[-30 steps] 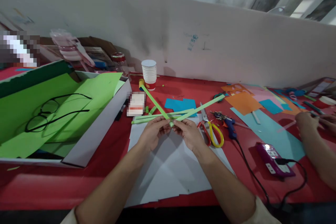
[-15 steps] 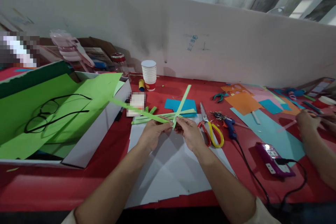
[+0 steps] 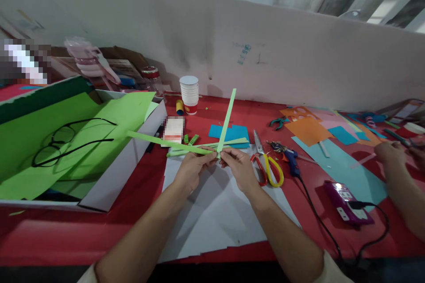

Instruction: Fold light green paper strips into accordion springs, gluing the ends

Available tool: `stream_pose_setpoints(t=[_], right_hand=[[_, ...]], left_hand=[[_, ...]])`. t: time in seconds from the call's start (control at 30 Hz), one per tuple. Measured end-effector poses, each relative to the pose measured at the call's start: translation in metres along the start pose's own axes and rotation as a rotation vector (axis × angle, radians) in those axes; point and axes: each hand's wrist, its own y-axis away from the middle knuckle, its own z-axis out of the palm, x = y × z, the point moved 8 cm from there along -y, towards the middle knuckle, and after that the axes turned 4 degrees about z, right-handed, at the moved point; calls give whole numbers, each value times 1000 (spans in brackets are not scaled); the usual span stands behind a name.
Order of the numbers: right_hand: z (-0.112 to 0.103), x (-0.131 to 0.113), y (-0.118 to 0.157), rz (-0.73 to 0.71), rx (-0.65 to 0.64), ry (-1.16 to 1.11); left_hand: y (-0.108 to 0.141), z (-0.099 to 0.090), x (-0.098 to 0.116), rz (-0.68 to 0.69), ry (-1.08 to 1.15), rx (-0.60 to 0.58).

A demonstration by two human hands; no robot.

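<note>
My left hand [image 3: 195, 166] pinches a light green paper strip [image 3: 159, 142] that reaches out to the left toward the box. Fingertip to fingertip with it, my right hand [image 3: 237, 166] pinches a second green paper strip [image 3: 227, 119], which points up and away. The two strips meet at a corner between my fingers; whether they are joined there is hidden. Behind my hands lie more green strips [image 3: 237, 142] and pieces of blue paper [image 3: 237, 132]. Small folded green pieces [image 3: 193, 139] rest near them. Beneath my hands are white sheets [image 3: 215, 216].
Scissors [image 3: 265, 166], a blue glue gun [image 3: 292, 162] and a purple power unit [image 3: 348, 203] with a cord lie to the right. Paper cups [image 3: 189, 95] stand behind. A box [image 3: 119, 181] with green paper and glasses [image 3: 55, 143] is left. Another person's hand [image 3: 392, 159] works far right.
The right-hand strip now stands out farther and more upright. The left-hand strip extends farther left. Both hands stay pinched together in nearly the same place.
</note>
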Motion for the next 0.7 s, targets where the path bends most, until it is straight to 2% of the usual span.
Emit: stream_pose_setpoints(t=[0.23, 0.5, 0.6, 0.7], right_hand=[[-1, 0, 0, 19, -3, 7], [0, 2, -1, -8, -5, 61], [-4, 2, -2, -25, 34, 90], [-8, 3, -3, 2, 65, 26]], left_hand=[[1, 1, 3, 52, -54, -35], [0, -3, 4, 110, -94, 59], [1, 0, 5, 113, -59, 26], [1, 4, 4, 79, -26, -32]])
